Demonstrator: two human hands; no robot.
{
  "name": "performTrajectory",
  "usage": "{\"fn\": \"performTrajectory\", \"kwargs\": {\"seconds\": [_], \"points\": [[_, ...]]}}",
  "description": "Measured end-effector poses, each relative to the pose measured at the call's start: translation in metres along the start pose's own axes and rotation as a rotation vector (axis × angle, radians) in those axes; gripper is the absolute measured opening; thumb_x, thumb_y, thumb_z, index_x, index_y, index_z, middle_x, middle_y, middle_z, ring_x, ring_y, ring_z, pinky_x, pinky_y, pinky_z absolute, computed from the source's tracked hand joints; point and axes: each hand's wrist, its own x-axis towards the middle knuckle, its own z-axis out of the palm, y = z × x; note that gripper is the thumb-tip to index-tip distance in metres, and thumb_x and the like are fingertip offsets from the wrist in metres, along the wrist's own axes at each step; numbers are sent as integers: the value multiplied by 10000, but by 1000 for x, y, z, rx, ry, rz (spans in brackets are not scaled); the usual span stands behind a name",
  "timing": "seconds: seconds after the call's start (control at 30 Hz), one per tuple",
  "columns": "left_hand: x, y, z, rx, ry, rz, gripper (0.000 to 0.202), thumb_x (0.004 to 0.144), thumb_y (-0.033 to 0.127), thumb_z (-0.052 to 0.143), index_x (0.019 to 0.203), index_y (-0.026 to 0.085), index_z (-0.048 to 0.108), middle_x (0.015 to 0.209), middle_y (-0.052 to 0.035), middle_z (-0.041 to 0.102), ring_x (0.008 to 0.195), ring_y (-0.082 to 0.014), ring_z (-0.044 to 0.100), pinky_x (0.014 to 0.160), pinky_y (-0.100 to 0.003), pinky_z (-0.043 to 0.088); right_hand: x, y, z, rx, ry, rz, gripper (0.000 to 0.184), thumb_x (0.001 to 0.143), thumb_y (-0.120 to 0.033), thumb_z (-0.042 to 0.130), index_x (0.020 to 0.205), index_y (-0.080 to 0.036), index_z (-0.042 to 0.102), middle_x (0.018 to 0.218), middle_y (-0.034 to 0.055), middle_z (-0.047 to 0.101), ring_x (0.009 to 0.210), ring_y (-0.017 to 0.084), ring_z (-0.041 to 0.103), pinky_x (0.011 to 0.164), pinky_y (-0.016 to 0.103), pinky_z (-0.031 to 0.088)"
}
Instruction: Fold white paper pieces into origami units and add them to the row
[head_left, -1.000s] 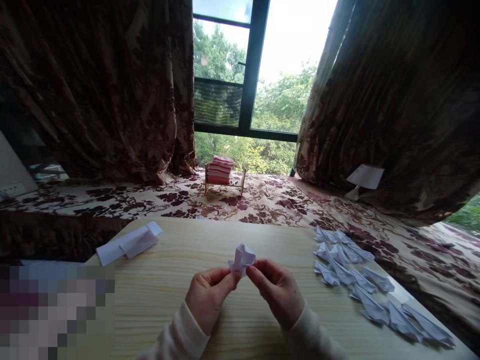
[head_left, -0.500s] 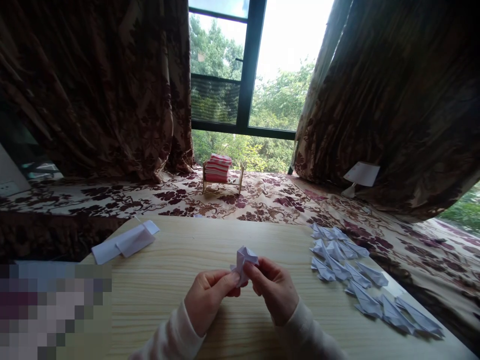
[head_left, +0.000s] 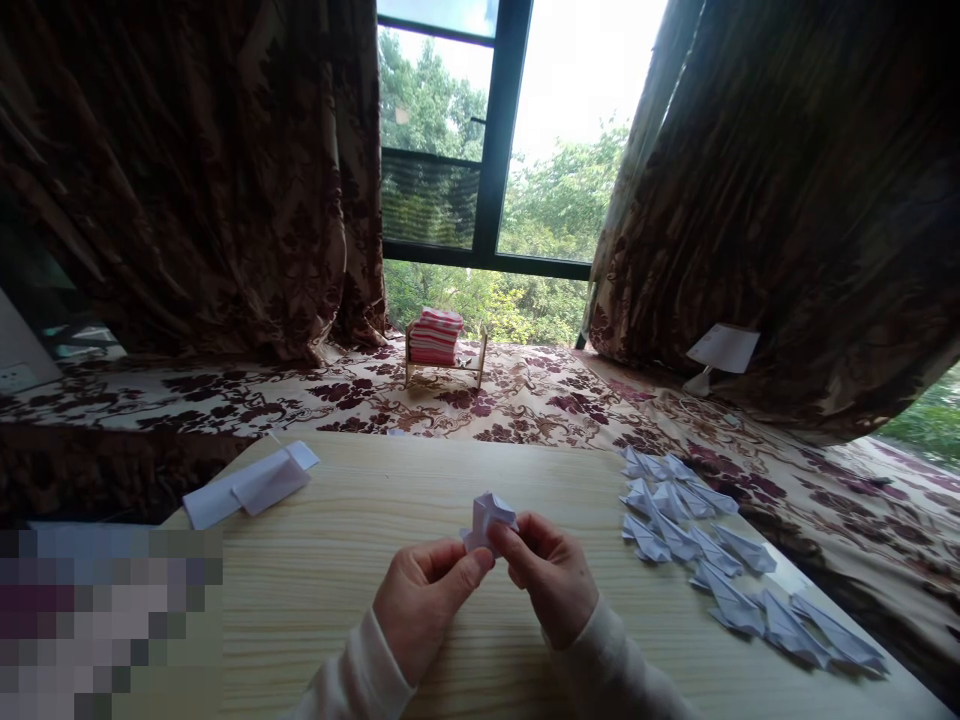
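A small piece of folded white paper (head_left: 489, 512) is held up above the middle of the wooden table (head_left: 360, 500). My left hand (head_left: 424, 600) pinches its lower left part, the thumb lying across the bottom. On the right side my right hand (head_left: 553, 575) grips the same paper between thumb and fingers. The paper shows creased, angled flaps at its top; its underside and the fingers behind it are hidden. Both hands are closed, their thumbs close together.
Several folded white paper pieces (head_left: 675, 540) lie in rows on the table's right side. Folded paper strips (head_left: 255, 485) rest at the back left. Behind the table, a small rack (head_left: 480, 365) with striped pink cloth (head_left: 436, 335) and a small lamp (head_left: 724, 348) stand on patterned fabric.
My left thumb has shifted slightly right and down along the paper, uncovering more of its front. The right hand has barely moved.
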Motion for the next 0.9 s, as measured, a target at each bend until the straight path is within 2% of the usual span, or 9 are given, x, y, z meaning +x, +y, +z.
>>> {"fn": "performTrajectory", "kwargs": {"seconds": [0.13, 0.33, 0.43, 0.5, 0.57, 0.67, 0.8, 0.9], "points": [[-2, -1, 0, -8, -9, 4, 242, 712, 365, 618, 678, 136, 690, 592, 2, 575, 625, -134, 465, 601, -231, 355, -2, -4, 2, -31, -15, 1, 360, 601, -443, 722, 531, -160, 512, 438, -77, 400, 405, 45, 268, 391, 196, 217], [2, -5, -7, -34, 9, -30, 288, 664, 368, 632, 495, 137, 593, 519, 16, 487, 603, -127, 414, 594, -245, 316, -2, -1, 0, -59, -95, -8, 373, 637, -480, 688, 544, -158, 523, 443, -65, 428, 414, 53, 310, 414, 201, 261], [4, -5, -8, -1, 50, -28, 279, 659, 370, 633, 504, 141, 594, 512, 24, 455, 587, -122, 389, 572, -246, 297, 3, -1, -8, -133, -156, -18, 332, 646, -471, 687, 692, -153, 605, 539, -26, 528, 487, 91, 442, 473, 216, 357], [3, -3, -8, 37, 56, 2, 268, 666, 373, 627, 536, 139, 618, 531, 19, 457, 590, -126, 387, 569, -248, 300, 5, -4, -13, -212, -116, -94, 336, 679, -441, 674, 858, -161, 630, 683, 16, 591, 607, 134, 524, 555, 245, 417], [2, -2, -7, 87, 51, 54, 260, 679, 361, 617, 551, 136, 634, 561, 6, 475, 604, -135, 402, 577, -253, 311, 6, -8, -17, -292, -63, -186, 310, 727, -419, 635, 907, -166, 634, 784, 48, 604, 698, 162, 552, 602, 259, 437], [0, 0, -4, 156, 30, 99, 240, 680, 323, 609, 534, 133, 633, 560, 7, 461, 592, -132, 406, 574, -252, 319, 5, -14, -16, -320, -88, -247, 263, 780, -405, 574, 791, -155, 654, 760, 49, 588, 688, 156, 543, 582, 246, 433], [-1, 1, -1, 144, 0, 50, 201, 666, 301, 602, 571, 128, 638, 538, 18, 458, 565, -120, 396, 559, -245, 321, 4, -14, -12, -215, -132, -213, 257, 751, -388, 615, 675, -143, 634, 622, 9, 545, 580, 119, 494, 532, 227, 409], [-1, 1, -1, 103, -27, 41, 249, 686, 360, 591, 613, 127, 643, 548, 9, 493, 574, -128, 418, 554, -245, 328, 5, -13, -11, -142, -121, -176, 259, 725, -387, 647, 649, -141, 622, 568, -10, 532, 531, 96, 458, 508, 211, 392]]}}
